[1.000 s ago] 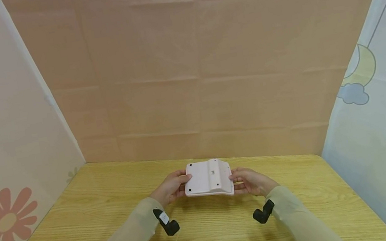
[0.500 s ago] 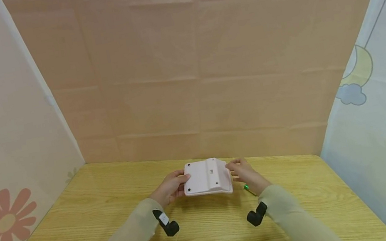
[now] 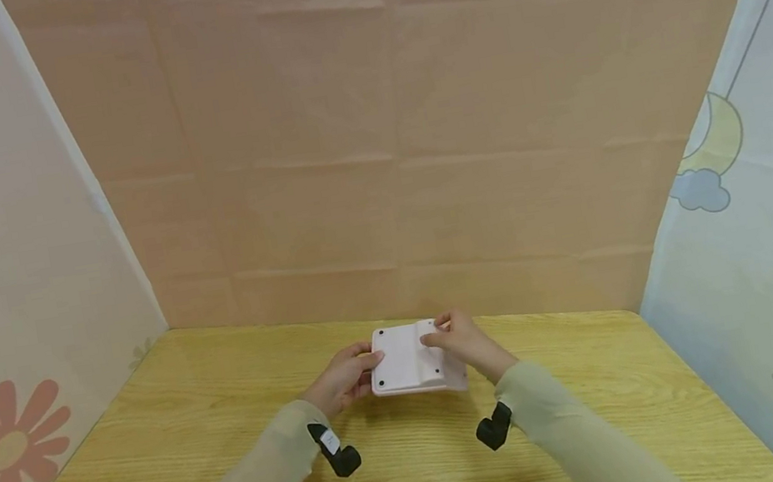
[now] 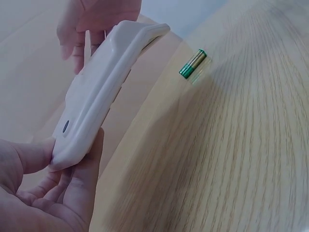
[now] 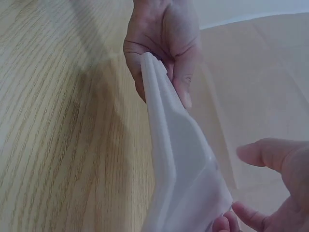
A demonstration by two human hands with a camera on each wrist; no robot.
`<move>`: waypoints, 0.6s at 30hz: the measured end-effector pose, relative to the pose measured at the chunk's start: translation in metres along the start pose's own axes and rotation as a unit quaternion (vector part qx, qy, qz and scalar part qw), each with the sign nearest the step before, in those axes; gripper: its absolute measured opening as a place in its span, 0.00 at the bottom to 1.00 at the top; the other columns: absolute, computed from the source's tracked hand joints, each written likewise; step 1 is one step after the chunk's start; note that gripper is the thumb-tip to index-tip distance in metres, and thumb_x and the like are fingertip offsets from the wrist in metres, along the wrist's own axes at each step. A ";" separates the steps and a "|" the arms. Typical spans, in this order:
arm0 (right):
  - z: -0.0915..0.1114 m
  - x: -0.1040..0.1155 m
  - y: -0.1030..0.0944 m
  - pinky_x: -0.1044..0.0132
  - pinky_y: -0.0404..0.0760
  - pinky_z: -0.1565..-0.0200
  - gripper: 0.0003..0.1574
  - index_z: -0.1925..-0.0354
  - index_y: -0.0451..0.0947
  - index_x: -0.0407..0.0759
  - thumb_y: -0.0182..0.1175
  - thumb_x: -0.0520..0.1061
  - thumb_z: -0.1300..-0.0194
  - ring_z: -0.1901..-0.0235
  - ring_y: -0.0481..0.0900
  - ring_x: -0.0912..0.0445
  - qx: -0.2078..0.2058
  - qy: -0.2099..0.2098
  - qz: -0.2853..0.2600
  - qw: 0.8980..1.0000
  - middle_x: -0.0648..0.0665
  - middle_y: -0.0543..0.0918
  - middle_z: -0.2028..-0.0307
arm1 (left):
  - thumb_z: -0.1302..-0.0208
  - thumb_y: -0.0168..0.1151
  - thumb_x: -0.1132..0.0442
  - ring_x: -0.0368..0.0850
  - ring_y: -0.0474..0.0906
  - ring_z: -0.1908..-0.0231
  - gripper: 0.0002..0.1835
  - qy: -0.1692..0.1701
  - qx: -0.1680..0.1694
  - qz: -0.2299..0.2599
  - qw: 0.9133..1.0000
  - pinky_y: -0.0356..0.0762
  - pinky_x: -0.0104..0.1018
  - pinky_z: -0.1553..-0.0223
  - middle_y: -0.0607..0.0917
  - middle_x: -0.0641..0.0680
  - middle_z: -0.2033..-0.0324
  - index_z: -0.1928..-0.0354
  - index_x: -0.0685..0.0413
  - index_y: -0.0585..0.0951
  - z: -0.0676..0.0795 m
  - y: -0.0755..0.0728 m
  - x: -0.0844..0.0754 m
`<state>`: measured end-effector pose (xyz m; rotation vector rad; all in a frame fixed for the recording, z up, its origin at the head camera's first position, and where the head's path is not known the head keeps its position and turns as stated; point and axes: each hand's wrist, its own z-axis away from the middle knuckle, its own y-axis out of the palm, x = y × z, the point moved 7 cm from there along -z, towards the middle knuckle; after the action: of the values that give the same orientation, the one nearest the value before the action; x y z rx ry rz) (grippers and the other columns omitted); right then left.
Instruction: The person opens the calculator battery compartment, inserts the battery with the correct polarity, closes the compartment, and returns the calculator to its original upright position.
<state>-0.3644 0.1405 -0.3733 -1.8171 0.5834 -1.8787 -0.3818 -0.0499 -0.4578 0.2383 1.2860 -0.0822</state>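
Note:
A pale pink calculator (image 3: 400, 361) is held up over the table with its underside, dark round feet and raised ridge facing me. My left hand (image 3: 340, 379) grips its left end, thumb on the underside and fingers beneath, as the left wrist view shows at the near end of the calculator (image 4: 91, 92). My right hand (image 3: 465, 341) is over the ridge at the right part. In the right wrist view the right thumb (image 5: 263, 152) stands apart from the calculator (image 5: 181, 150), while fingertips touch near its ridge. The key side faces away, hidden.
A green and gold battery (image 4: 193, 64) lies on the wooden table (image 3: 423, 471); it is hidden in the head view. A tan cloth backdrop (image 3: 372, 150) rises behind the table, with printed panels at both sides.
My right hand has let go of the calculator's right edge and moved left and up over its ridge. The left hand keeps its grip. The battery showed briefly, then became covered in the head view.

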 end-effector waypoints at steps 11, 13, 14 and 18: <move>-0.006 0.001 0.009 0.57 0.70 0.52 0.28 0.53 0.62 0.35 0.67 0.40 0.45 0.54 0.69 0.47 0.012 0.025 0.054 0.998 0.38 0.70 0.55 | 0.29 0.55 0.62 0.43 0.82 0.69 0.16 0.004 0.001 0.001 1.000 0.82 0.35 0.69 0.84 0.55 0.63 0.43 0.60 0.72 0.002 0.001 0.000; -0.007 0.002 0.009 0.59 0.71 0.55 0.28 0.53 0.62 0.35 0.67 0.40 0.45 0.57 0.69 0.48 0.011 0.025 0.066 0.997 0.39 0.70 0.57 | 0.29 0.55 0.62 0.43 0.82 0.69 0.17 0.004 0.001 0.001 1.000 0.82 0.35 0.69 0.84 0.55 0.62 0.42 0.60 0.71 0.003 0.001 0.000; -0.008 0.001 0.010 0.60 0.72 0.59 0.28 0.53 0.61 0.35 0.67 0.40 0.44 0.60 0.70 0.49 0.013 0.027 0.069 0.997 0.39 0.70 0.58 | 0.29 0.55 0.62 0.43 0.82 0.69 0.17 0.003 0.001 -0.001 1.000 0.82 0.35 0.69 0.84 0.55 0.62 0.42 0.60 0.71 0.003 0.001 0.000; -0.008 0.000 0.012 0.66 0.71 0.70 0.29 0.51 0.61 0.36 0.67 0.40 0.43 0.68 0.70 0.52 0.020 0.042 0.068 0.997 0.41 0.70 0.62 | 0.29 0.56 0.62 0.43 0.82 0.69 0.18 0.001 0.002 -0.003 1.000 0.81 0.34 0.68 0.83 0.56 0.60 0.41 0.60 0.71 0.003 0.001 0.000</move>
<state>-0.3724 0.1306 -0.3807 -1.6372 0.6773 -1.8686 -0.3783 -0.0493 -0.4567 0.2372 1.2882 -0.0900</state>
